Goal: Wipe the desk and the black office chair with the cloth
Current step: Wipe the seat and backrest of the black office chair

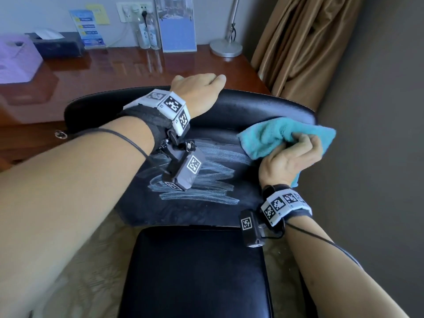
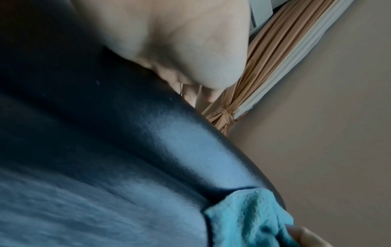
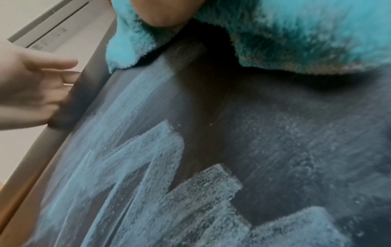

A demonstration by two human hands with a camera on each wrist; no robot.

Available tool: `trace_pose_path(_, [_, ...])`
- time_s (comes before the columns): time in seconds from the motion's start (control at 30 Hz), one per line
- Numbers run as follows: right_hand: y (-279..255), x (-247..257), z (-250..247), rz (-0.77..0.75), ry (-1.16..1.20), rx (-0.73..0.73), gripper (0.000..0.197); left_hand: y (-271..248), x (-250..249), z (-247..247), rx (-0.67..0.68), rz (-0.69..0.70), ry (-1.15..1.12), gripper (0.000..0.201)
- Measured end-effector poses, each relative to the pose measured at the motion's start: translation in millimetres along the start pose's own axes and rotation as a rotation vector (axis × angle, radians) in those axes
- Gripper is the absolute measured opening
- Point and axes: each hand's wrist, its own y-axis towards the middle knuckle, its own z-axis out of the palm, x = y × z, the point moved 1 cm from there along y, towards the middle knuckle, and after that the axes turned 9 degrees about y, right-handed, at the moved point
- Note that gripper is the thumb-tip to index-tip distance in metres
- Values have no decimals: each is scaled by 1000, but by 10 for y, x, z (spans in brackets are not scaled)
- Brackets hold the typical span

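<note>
No wording can be read anywhere. At the upper left of the head view, a blue printed card (image 1: pixel 88 28) and a yellow paper note (image 1: pixel 98 13) on the wall carry lettering too blurred to make out. Two clear plastic bottles (image 1: pixel 149 33) on the glossy brown wooden desk (image 1: pixel 110 72) bear dark, illegible label characters. Black-and-white square code markers (image 1: pixel 172 103) cover the white wristbands.
</note>
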Motion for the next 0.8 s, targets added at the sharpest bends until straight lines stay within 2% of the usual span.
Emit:
trace_pose_path(0.07, [-35, 33, 16, 2, 18, 43, 27, -61, 179, -91, -3, 59, -7, 45])
trace_pose_path(0.13, [-127, 148, 45, -41, 14, 139, 22, -137, 485, -195, -32, 48, 43, 49])
trace_pose_path(0.27, [-296, 499, 210, -137, 22, 290, 30, -373, 1305, -382, 22, -194, 254, 67])
trace_pose_path(0.33, [-362, 725, 358, -157, 55, 322, 32, -469, 1529, -408, 38, -254, 309, 69])
trace_pose_path(0.57, [-982, 1789, 896, -350, 232, 561, 31, -669, 1912, -469, 16, -291, 291, 65])
trace_pose_path(0.67, [-1320, 2246, 945, -532, 367, 692, 32, -755, 1961, -506, -2, -292, 305, 61])
trace_pose_path(0.8, [-1373, 2447, 908, -571, 417, 767, 30, -849, 2011, -602, 49, -260, 192, 60])
